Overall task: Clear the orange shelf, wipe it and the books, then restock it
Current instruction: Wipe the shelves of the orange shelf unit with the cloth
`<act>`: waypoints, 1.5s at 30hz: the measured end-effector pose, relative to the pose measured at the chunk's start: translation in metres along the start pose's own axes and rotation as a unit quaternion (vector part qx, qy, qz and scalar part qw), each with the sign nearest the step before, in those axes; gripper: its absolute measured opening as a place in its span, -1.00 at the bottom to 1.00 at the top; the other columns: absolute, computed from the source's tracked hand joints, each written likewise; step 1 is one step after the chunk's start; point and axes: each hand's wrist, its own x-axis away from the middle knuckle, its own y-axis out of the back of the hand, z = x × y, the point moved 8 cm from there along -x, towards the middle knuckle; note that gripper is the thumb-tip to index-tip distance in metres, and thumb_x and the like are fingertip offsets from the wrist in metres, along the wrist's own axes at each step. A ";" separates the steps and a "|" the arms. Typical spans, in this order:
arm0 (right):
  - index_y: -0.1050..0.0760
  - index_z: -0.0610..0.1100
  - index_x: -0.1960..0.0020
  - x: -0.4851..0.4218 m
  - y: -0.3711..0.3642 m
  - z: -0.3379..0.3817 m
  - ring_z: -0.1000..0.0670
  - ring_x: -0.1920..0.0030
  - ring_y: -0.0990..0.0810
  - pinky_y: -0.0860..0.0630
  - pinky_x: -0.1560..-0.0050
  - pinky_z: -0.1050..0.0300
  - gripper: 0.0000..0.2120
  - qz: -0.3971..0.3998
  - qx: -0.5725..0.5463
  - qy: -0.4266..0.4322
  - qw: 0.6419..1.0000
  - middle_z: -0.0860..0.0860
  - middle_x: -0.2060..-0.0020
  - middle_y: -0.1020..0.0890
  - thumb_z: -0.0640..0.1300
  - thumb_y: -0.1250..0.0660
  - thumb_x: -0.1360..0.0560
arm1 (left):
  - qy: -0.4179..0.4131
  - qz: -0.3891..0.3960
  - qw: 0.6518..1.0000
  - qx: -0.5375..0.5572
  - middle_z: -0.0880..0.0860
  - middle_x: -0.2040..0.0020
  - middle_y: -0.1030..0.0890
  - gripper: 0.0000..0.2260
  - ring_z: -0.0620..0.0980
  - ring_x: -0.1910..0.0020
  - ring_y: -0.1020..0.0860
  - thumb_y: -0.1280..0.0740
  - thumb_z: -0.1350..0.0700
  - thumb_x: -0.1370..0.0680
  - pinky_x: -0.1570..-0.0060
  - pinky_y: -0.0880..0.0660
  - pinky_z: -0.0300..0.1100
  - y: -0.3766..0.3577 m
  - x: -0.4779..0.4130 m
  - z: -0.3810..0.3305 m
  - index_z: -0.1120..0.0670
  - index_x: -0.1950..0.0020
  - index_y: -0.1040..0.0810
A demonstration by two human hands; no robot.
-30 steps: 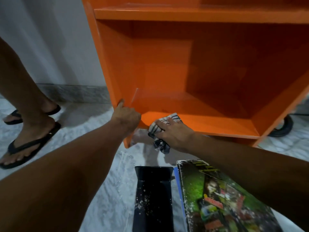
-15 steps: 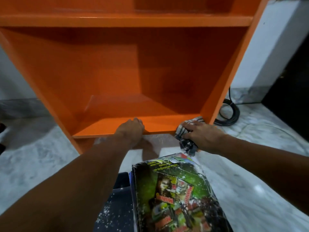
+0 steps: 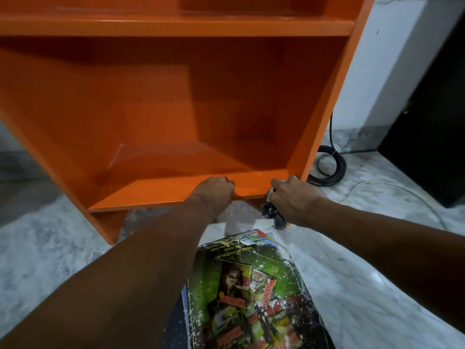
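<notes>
**Inspector:** The position of the orange shelf (image 3: 156, 195) and the state of both hands are to be stated.

**Assessor:** The orange shelf is recorded standing on the floor (image 3: 50, 248), with nothing seen in its lower compartment. The left hand (image 3: 214, 191) is noted at the front lip of the shelf's bottom board, with its fingers curled over the edge. This is judged to be a steadying hold. The right hand (image 3: 294, 200) is found at the shelf's lower right corner, with its fingers closed round a crumpled striped cloth (image 3: 273, 214).

**Inspector:** Handling is to be assessed.

**Assessor:** The shelf is judged rigid, gloss-painted and probably slick. It is best taken by board edges or side panels, not flat faces. The cloth is soft and limp, so it should be kept bunched in the palm. The books (image 3: 251, 285) are stacked on the floor just in front of the shelf and are judged light. The top cover is creased, torn at its edge and speckled white, so support from beneath and gentle wiping are advised. A coiled cable (image 3: 329, 167) is noted just right of the shelf.
</notes>
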 end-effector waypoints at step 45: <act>-0.43 -0.14 -0.02 0.055 0.073 -0.075 -0.03 0.26 -0.54 -0.45 0.39 0.19 -0.83 -0.048 -0.411 -0.247 0.876 -0.05 0.27 -0.54 -0.27 -0.33 -0.46 | -0.017 -0.201 0.940 0.277 0.09 0.16 -0.56 -0.86 0.15 0.17 -0.55 -0.43 0.15 -0.41 0.31 -0.38 -0.11 0.097 0.021 -0.035 0.15 0.12 -0.53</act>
